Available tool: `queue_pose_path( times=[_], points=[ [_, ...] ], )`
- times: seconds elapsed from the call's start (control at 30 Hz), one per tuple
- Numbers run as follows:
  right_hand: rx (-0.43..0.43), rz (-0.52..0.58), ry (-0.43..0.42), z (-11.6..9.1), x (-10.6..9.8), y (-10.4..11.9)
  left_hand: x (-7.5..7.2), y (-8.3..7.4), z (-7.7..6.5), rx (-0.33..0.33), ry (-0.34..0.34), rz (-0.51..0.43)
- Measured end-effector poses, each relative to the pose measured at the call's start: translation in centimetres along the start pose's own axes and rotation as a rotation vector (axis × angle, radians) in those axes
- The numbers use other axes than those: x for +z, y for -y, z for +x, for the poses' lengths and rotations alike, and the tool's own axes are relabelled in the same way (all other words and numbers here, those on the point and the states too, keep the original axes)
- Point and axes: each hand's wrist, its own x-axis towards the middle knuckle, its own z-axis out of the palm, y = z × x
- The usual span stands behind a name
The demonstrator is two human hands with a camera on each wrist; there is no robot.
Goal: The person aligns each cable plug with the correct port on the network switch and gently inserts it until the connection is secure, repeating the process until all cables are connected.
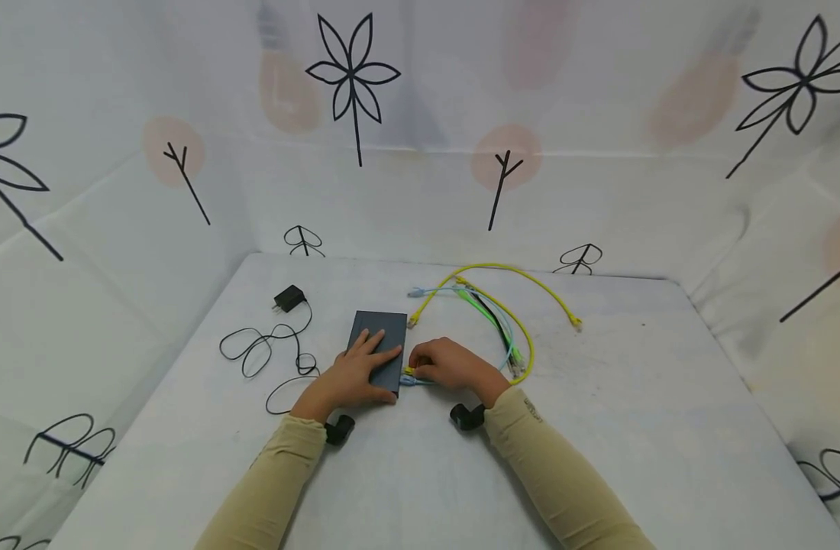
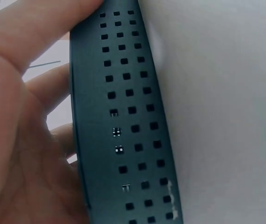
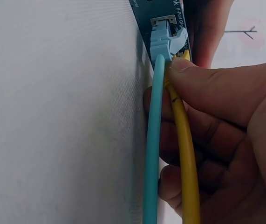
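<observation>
My left hand rests on a dark network switch, its fingers spread over the top and thumb along the near edge. The left wrist view shows rows of square vent holes in the switch's side. With thumb and fingers, my right hand pinches the yellow network cable just behind its plug, at the switch's port face. Fingers partly hide the yellow plug, so I cannot tell how deep it sits. Beside it, a light blue cable's plug sits in a port.
A black power adapter with a tangled black cord lies left of the switch. Behind and right of my right hand lie another yellow cable, a green cable and a black cable. Patterned white cloth surrounds the table.
</observation>
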Motion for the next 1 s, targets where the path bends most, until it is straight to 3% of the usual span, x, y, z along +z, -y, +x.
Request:
queue_pose_path(
  times=[0.6, 1.0],
  points=[
    [0.003, 0.063, -0.024, -0.1, 0.3, -0.2, -0.2, -0.2, -0.2, 0.015, 0.000, -0.023],
    [0.012, 0.041, -0.043, -1.0, -0.1, 0.0, 0.0, 0.0, -0.3, 0.020, -0.011, -0.019]
  ],
)
